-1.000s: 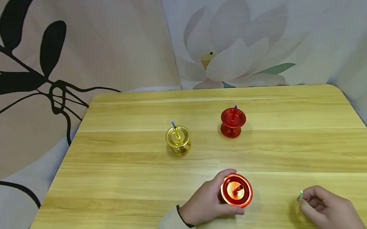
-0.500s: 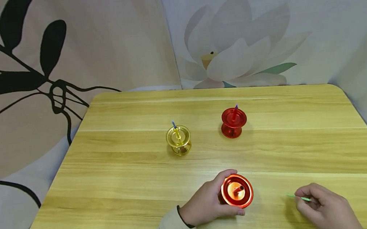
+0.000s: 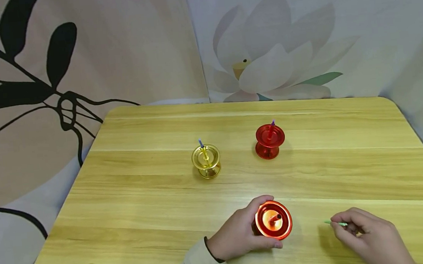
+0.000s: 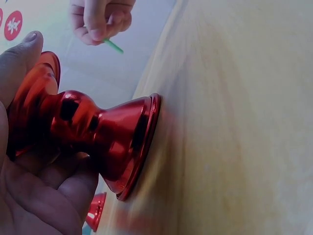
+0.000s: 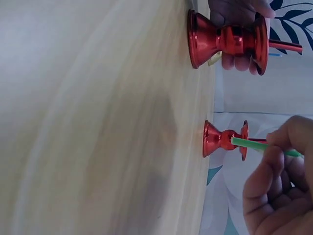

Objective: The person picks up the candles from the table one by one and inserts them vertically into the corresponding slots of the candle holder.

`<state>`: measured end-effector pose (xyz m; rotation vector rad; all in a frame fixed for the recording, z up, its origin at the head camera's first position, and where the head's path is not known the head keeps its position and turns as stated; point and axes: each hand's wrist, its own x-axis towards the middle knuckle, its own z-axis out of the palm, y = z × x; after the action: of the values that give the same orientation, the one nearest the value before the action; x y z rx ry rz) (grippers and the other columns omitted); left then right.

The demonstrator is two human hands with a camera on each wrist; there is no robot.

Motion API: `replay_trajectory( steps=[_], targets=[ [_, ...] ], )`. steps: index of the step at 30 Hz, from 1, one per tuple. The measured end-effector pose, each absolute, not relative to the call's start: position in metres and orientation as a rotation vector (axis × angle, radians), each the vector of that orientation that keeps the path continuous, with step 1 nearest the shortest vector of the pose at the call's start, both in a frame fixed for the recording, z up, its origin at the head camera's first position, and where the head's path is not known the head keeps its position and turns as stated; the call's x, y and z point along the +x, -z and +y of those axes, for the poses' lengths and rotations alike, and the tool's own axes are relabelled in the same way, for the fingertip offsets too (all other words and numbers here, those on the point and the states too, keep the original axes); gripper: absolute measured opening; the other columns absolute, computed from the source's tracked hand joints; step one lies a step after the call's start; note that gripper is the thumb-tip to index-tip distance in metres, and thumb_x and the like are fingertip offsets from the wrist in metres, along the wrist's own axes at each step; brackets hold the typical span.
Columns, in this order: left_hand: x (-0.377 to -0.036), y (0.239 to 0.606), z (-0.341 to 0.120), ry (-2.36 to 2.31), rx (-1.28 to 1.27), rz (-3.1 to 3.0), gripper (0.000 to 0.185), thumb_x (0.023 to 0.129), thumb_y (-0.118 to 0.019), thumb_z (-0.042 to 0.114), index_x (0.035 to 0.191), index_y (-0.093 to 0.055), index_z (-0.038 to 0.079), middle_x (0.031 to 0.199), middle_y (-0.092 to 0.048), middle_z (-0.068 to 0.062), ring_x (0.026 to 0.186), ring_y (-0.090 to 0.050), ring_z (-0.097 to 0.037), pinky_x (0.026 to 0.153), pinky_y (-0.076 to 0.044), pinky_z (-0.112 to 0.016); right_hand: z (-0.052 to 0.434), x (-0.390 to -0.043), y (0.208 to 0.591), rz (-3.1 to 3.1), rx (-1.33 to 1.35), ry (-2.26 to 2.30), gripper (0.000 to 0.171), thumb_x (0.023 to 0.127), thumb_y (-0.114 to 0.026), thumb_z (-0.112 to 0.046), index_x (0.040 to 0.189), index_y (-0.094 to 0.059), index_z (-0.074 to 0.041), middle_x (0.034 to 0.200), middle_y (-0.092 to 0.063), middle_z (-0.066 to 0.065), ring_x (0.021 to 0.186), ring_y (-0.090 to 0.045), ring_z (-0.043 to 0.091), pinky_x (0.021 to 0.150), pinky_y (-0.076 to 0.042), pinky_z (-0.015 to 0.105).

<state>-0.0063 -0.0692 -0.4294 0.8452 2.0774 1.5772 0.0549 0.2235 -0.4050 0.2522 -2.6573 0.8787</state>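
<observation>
My left hand [image 3: 239, 234] grips a shiny red candle holder [image 3: 268, 227] around its upper part, thumb on one side and fingers on the other. The holder is upright, its flared base right at the tabletop in the left wrist view, and a narrow red tube rises from its dish. Off to the right, my right hand [image 3: 371, 235] pinches a thin green candle [image 5: 248, 144] between thumb and forefinger. The candle lies nearly level, one end pointing toward the held holder, with a gap between them.
Farther back stand a gold candle holder [image 3: 209, 172] with a blue-tipped candle and another red candle holder [image 3: 267, 150] with a purple-tipped one. The wooden table [image 3: 146, 204] ends at a printed curtain [image 3: 143, 45] behind.
My right hand has moved slightly left and turned the green candle from upright to nearly level, pointing left. My left hand and the red candle holder have stayed put.
</observation>
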Motion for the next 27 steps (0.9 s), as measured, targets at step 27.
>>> replay_trajectory(
  steps=[27],
  targets=[
    [-0.007,0.427,-0.070,-1.569,0.874,2.084,0.084,0.082,-0.086,0.025,0.148,-0.036,0.013,0.126,-0.064,0.005,0.112,-0.060,-0.001,0.097,-0.049,-0.023,0.196,0.037,0.379,-2.575,0.463,-1.003,0.012,0.084,-0.082,-0.031,0.078,-0.073,-0.026,0.067,-0.052,-0.025,0.059,-0.041,-0.014,0.050,-0.034,0.008]
  ],
)
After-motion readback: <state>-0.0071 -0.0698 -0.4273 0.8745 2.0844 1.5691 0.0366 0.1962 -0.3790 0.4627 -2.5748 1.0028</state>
